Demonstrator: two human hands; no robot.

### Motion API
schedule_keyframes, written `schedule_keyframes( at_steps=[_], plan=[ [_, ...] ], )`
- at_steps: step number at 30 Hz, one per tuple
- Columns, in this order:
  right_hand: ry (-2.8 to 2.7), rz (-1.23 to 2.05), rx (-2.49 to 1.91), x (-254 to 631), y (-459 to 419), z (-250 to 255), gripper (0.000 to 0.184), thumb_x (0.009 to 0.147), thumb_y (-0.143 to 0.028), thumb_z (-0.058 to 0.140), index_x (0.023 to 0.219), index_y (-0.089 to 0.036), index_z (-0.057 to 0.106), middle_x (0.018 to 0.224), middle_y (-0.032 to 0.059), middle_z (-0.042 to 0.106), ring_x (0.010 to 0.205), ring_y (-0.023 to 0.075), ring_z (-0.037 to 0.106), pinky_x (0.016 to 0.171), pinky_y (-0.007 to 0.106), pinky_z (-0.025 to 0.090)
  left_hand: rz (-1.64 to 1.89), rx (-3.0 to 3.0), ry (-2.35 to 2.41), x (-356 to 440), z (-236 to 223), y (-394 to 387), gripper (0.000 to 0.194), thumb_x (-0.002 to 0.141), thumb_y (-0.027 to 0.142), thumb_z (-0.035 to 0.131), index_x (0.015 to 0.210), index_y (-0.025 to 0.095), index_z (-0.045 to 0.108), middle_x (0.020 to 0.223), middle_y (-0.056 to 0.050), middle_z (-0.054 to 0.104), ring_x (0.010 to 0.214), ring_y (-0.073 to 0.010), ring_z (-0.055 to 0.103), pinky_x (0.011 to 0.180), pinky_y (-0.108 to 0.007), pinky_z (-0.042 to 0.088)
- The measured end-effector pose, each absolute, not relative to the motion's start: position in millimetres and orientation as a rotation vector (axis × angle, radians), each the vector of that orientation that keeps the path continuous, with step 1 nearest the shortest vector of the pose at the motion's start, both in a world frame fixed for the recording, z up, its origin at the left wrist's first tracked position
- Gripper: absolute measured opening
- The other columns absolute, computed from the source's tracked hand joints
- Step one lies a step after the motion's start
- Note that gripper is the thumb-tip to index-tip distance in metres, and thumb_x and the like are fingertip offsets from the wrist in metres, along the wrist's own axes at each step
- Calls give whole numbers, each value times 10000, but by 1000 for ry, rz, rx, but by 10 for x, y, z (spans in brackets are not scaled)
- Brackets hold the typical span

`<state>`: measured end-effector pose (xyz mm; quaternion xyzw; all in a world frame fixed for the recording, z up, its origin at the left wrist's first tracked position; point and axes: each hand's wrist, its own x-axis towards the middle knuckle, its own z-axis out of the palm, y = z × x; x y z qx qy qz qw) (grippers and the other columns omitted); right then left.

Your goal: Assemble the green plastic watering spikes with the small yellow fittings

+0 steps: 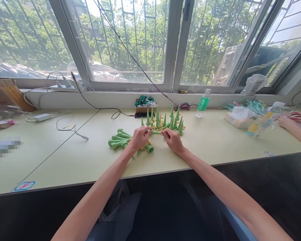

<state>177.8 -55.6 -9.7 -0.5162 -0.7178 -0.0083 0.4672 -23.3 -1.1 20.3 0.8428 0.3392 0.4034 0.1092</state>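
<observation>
My left hand (140,137) and my right hand (173,140) are over the table, fingers pinched and facing each other. Between them a green plastic watering spike (156,132) lies level, its ends at my fingertips. Behind it, several green watering spikes (177,113) stand points up, with small yellow valve pieces among them. To the left of and partly under my left hand is a loose pile of green watering spikes (117,139), lying on their sides with open collars outward. My fingers hide parts of the held spike.
Behind the spikes are a phone (140,115) on a cable and a small box of green material (144,103). A water bottle (203,103), tissue box (237,119) and tilted bottle (262,124) stand right, near another person's hands (291,121). Cables (72,129) lie left.
</observation>
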Motion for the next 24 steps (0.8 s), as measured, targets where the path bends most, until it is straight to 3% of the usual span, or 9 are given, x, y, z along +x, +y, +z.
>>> schedule_keyframes(
  at_steps=[7,15,21,24],
  plan=[
    [-1690,-84,-1214,1793,-585,-92,401,1015,-459,351,856,-186,598,692,22,598,596,128,514,607,231,394,1033,2593,907,-237,184,-8,284,850,382,627,1044,200,724,795,-34,647,670,-141,564,666,-258,450],
    [-1706,-42,-1152,1751,-611,-65,416,1003,-501,354,874,-192,601,735,43,638,633,142,569,626,252,438,863,2682,919,-239,186,-41,267,840,395,620,982,197,729,653,-9,594,643,-150,528,643,-267,401],
    [-1661,5,-1163,1738,-636,-71,354,1017,-473,326,1133,-193,509,777,27,625,560,120,546,568,239,411,961,2691,964,-234,192,-41,185,838,337,602,905,187,686,630,5,548,613,-143,495,632,-268,390],
    [-1587,-71,-1254,1737,-627,-55,310,1025,-412,307,1089,-190,514,761,27,614,593,134,540,603,251,411,1082,2650,1027,-233,185,-26,167,841,322,596,915,186,660,629,9,532,615,-142,496,644,-266,400]
  ],
)
